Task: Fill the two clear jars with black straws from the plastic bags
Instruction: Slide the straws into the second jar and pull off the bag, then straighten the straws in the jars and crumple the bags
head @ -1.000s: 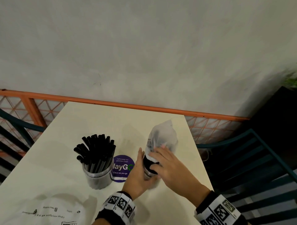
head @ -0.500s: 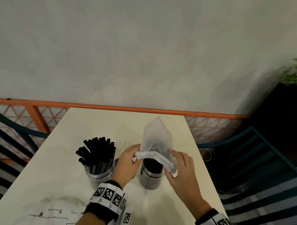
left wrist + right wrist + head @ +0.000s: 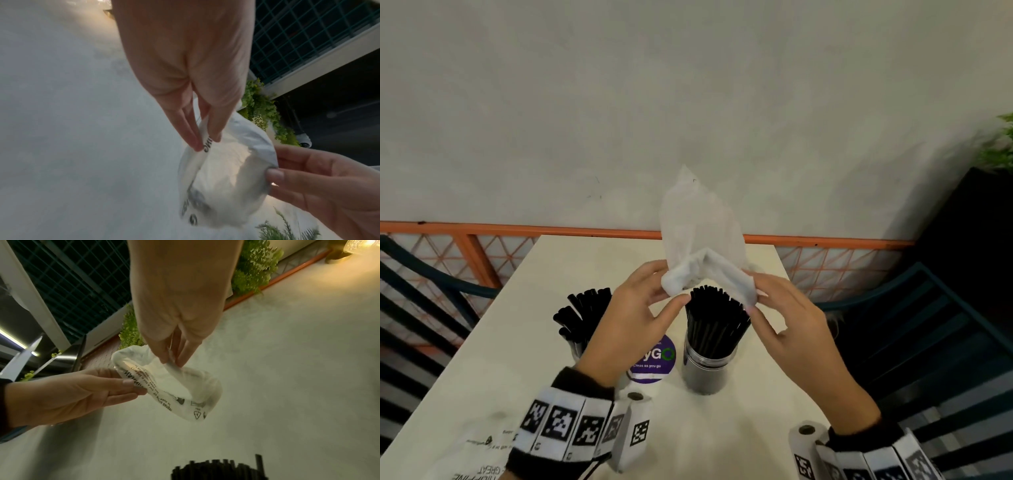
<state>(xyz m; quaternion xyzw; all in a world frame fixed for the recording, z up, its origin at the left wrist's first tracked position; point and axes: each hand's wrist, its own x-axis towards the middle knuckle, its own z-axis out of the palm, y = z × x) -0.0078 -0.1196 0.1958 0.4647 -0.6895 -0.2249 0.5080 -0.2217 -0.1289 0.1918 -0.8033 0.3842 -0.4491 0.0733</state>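
Both hands hold an upturned, empty-looking clear plastic bag [image 3: 700,233] by its open rim, just above the right clear jar [image 3: 708,368]. That jar stands on the white table [image 3: 753,421], packed with upright black straws [image 3: 717,325]. My left hand [image 3: 654,301] pinches the rim's left side; in the left wrist view its fingers [image 3: 192,138] clamp the printed edge of the bag [image 3: 224,177]. My right hand [image 3: 760,301] pinches the right side; its fingers [image 3: 162,356] nip the bag [image 3: 170,386] in the right wrist view. The left jar's straws [image 3: 582,311] show behind my left wrist.
A purple round sticker [image 3: 654,359] lies on the table between the jars. Another flat plastic bag [image 3: 482,445] lies at the near left. An orange rail [image 3: 517,229] runs along the wall behind; dark slatted chairs [image 3: 928,335] flank the table.
The bag was slid up off the straws in the right jar and now hangs free above them. Both hands rose with it, the left moving from the jar's side to the bag rim.
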